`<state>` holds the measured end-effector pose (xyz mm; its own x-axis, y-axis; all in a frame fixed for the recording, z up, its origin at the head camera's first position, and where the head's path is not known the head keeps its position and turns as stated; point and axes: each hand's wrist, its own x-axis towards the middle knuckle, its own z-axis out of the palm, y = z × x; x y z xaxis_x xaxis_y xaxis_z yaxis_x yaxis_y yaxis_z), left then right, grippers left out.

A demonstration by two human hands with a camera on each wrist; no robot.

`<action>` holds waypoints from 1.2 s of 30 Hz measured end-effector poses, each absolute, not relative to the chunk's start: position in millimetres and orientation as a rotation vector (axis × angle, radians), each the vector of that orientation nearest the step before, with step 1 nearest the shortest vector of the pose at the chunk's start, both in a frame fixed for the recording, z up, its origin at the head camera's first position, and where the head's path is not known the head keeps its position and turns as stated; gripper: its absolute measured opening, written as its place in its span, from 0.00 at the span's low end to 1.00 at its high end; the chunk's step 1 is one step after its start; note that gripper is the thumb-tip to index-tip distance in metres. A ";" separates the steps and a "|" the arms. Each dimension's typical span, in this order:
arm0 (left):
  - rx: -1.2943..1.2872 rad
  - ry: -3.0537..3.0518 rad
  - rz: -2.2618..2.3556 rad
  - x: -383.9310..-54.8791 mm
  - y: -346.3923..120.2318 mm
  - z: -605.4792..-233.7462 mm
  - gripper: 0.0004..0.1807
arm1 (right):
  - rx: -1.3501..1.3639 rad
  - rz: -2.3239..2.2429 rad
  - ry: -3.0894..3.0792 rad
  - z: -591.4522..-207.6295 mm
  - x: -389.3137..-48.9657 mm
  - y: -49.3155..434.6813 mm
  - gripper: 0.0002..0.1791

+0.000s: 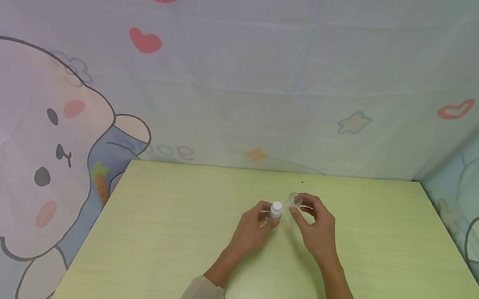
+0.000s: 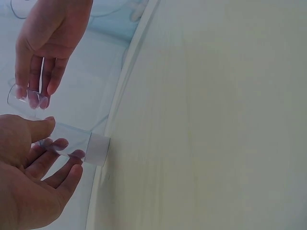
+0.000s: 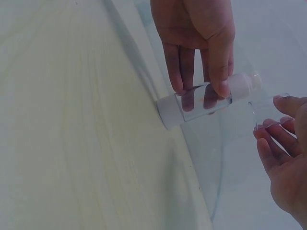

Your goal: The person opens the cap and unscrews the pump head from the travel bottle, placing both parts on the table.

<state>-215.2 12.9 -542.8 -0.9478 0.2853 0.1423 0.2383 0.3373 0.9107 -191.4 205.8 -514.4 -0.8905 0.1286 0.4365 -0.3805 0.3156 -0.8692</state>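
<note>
You're gripping clear bottle (image 3: 199, 106) in left hand (image 1: 253, 228), fingers curled round it; pinching clear cap (image 3: 265, 111) in right hand (image 1: 320, 228), thumb and fingers slightly apart, near bottle's white top (image 1: 276, 206).

Your left hand (image 2: 29, 194) grips a clear bottle (image 2: 76, 138), its white end (image 2: 98, 149) crossing the line of the table's edge (image 2: 120, 93), while your right hand (image 2: 53, 40) holds a clear cap (image 2: 26, 106) near it, both hands appearing outside that edge.
</note>
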 end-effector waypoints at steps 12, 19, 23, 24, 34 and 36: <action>0.516 2.520 1.728 -214.4 12.1 -543.9 0.18 | 0.144 1.593 -2.222 -508.7 -186.3 200.1 0.20; 0.529 2.520 1.730 -214.4 12.3 -543.1 0.18 | 0.162 1.613 -2.209 -493.4 -178.7 195.0 0.19; 0.527 2.516 1.738 -214.6 12.7 -541.8 0.18 | 0.168 1.613 -2.209 -495.4 -179.4 195.3 0.19; 0.527 2.515 1.739 -214.6 12.7 -541.7 0.18 | 0.166 1.609 -2.215 -495.8 -179.4 195.4 0.19; 0.525 2.514 1.743 -213.7 12.7 -541.5 0.18 | 0.140 1.626 -2.235 -503.3 -182.6 196.8 0.19; 0.526 2.512 1.745 -213.5 12.8 -541.4 0.18 | 0.133 1.626 -2.236 -512.2 -186.9 199.4 0.20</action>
